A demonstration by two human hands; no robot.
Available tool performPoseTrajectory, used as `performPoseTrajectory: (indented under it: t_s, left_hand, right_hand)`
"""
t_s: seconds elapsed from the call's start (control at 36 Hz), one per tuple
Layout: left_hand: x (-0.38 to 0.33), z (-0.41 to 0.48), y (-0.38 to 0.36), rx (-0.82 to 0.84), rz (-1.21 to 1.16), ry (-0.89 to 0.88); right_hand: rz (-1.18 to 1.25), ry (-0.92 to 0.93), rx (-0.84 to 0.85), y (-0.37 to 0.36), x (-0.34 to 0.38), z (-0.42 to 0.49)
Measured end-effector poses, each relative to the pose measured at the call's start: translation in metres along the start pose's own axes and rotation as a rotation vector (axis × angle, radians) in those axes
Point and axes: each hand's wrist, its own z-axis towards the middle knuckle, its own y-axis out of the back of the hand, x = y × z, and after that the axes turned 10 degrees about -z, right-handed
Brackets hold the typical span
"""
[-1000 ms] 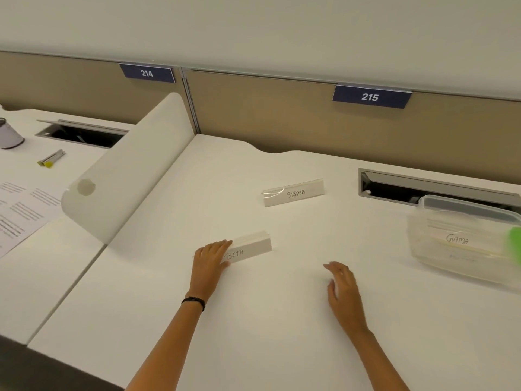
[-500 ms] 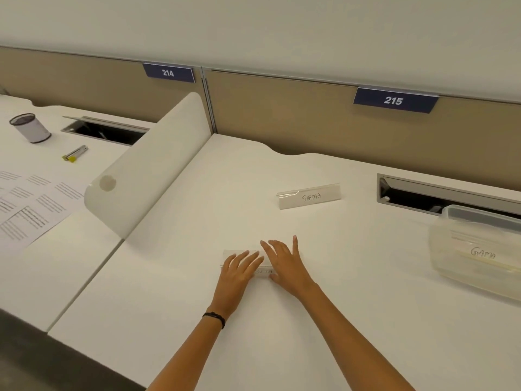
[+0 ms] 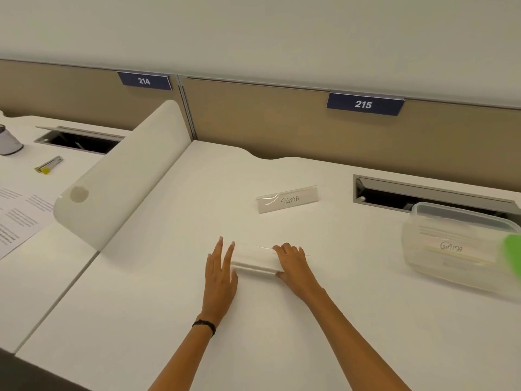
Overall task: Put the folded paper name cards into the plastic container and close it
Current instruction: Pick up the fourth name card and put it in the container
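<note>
Hands have parted within the last half second: both lay together over the BETA card (image 3: 253,261); each now sits at one end of it. Left hand (image 3: 221,273): fingers straight and relaxed, set against the card's left end. Right hand (image 3: 293,266): fingers curled over the right end, thumb at the near edge, gripping it. Card condition: a second ago it stood as a tent; it now lies pressed low on the worktop (image 3: 282,320), lettering out of sight; judged flattened and ready to lift. Material: thin white folded paper, long and narrow; worktop matt white. Farther back, SIGMA card (image 3: 287,198) stands upright, face glossy. Plastic container (image 3: 417,249), to the right and well apart: translucent, round-cornered, GAMA card (image 3: 451,246) inside; lid state cannot be told.
</note>
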Motion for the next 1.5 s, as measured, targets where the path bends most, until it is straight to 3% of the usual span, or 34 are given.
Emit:
performPoseTrajectory:
  t_s: [0.17,0.36,0.69,0.86,1.17,1.5]
  left_hand:
    - [-0.024,0.009,-0.029,-0.057,-0.187,0.061]
    - [-0.050,0.007,-0.074,0.009,-0.300,0.149]
    - [-0.090,0.004,-0.146,0.250,-0.138,0.117]
    - [-0.090,0.008,-0.154,0.298,0.031,0.089]
    - [-0.097,0.007,-0.153,0.293,0.103,0.091]
    - [-0.097,0.007,-0.154,0.300,0.140,0.103]
  right_hand:
    - [0.131,-0.183,-0.057,0.006,-0.049,-0.034]
    - [0.331,-0.333,-0.138,0.008,-0.092,-0.084]
    - [0.448,-0.464,-0.272,0.023,-0.155,-0.137]
    - [0.429,-0.510,-0.446,0.045,-0.193,-0.152]
    - [0.443,-0.584,-0.862,0.090,-0.259,-0.162]
    - [0.343,-0.620,-0.771,0.099,-0.329,-0.153]
